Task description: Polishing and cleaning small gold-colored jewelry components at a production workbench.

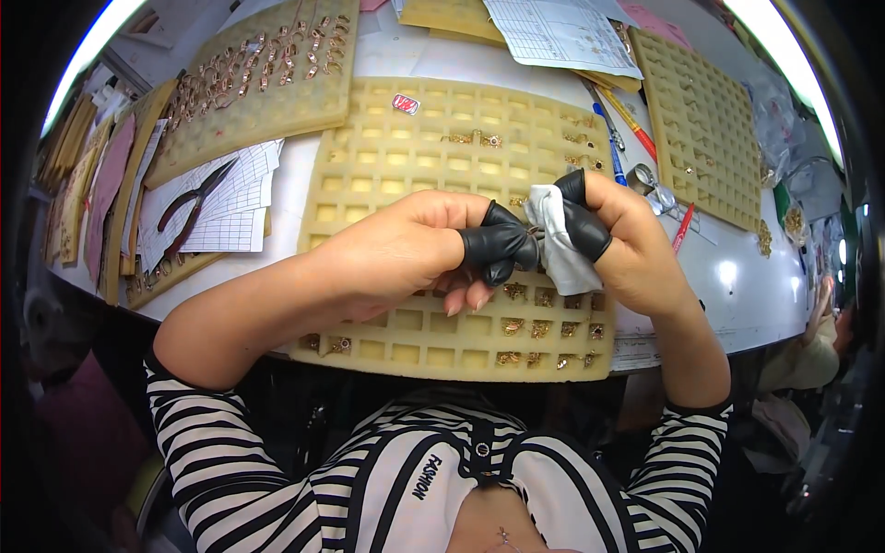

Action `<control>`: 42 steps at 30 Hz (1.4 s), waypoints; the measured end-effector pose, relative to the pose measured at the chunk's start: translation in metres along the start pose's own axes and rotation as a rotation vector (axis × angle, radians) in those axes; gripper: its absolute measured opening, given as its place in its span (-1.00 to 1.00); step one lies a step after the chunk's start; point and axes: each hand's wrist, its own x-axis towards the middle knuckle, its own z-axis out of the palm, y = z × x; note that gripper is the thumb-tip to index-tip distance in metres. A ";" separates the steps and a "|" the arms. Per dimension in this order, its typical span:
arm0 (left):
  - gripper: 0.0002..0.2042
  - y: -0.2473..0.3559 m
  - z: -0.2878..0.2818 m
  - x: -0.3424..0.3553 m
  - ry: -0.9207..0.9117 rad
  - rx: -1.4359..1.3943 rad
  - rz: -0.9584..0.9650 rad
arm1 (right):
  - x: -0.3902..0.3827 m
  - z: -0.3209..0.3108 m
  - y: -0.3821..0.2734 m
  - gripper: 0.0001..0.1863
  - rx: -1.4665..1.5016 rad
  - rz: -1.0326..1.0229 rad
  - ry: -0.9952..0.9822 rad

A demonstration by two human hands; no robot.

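Note:
My left hand (429, 244), with black finger cots, pinches a small metal jewelry piece (536, 234) at the middle. My right hand (616, 244), also in finger cots, grips a white cloth (562, 249) against that piece, so most of it is hidden. Both hands are above a yellow compartment tray (359, 166) whose lower right pockets hold several gold-colored jewelry pieces (539, 328). A few more lie in the upper right pockets, and a small red-and-white label (406, 103) sits near the top.
Ring tray (323, 101) upper left; pliers (192, 209) on papers (244, 230); stacked cards (88, 184) far left. Papers (558, 32) behind. Pens (631, 129), metal cylinder (643, 179), second tray (701, 101) and plastic bags (784, 120) at right. Another person (811, 355) sits far right.

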 end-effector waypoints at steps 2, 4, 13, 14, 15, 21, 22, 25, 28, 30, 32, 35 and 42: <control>-0.81 0.000 0.001 0.001 0.006 -0.029 -0.016 | -0.002 -0.003 -0.002 -0.90 0.091 0.093 -0.024; -0.80 0.000 0.002 0.001 0.014 -0.061 -0.026 | -0.001 -0.003 0.007 -0.90 0.165 0.027 -0.021; -0.79 0.001 -0.001 0.002 0.010 -0.189 -0.036 | -0.001 -0.007 0.003 -0.91 0.142 0.063 -0.011; -0.80 0.001 -0.001 0.002 0.014 -0.197 -0.033 | -0.001 -0.007 0.004 -0.91 0.133 0.066 -0.007; -0.79 0.001 -0.001 0.002 0.016 -0.218 -0.034 | -0.001 -0.007 0.004 -0.91 0.146 0.065 -0.014; -0.79 0.002 -0.002 0.001 0.001 -0.251 -0.031 | 0.000 -0.006 0.003 -0.91 0.144 0.060 -0.003; -0.79 0.002 -0.002 0.002 -0.002 -0.257 -0.029 | 0.000 -0.005 0.003 -0.91 0.152 0.054 -0.002; -0.79 0.002 -0.003 0.002 -0.002 -0.272 -0.029 | 0.000 -0.005 0.006 -0.92 0.168 0.034 0.000; -0.79 0.002 -0.003 0.002 0.004 -0.275 -0.041 | 0.000 -0.006 0.006 -0.91 0.148 0.041 0.001; -0.79 0.002 -0.003 0.002 0.009 -0.277 -0.042 | 0.000 -0.005 0.007 -0.91 0.162 0.029 0.004; -0.80 0.002 -0.002 0.002 0.004 -0.278 -0.039 | 0.000 -0.005 0.006 -0.91 0.167 0.039 0.004; -0.79 0.002 -0.002 0.002 -0.009 -0.274 -0.039 | 0.000 -0.004 0.006 -0.91 0.176 0.027 0.005; -0.81 -0.003 -0.004 0.004 -0.033 -0.206 -0.031 | -0.002 0.000 0.002 -0.85 0.125 0.057 -0.068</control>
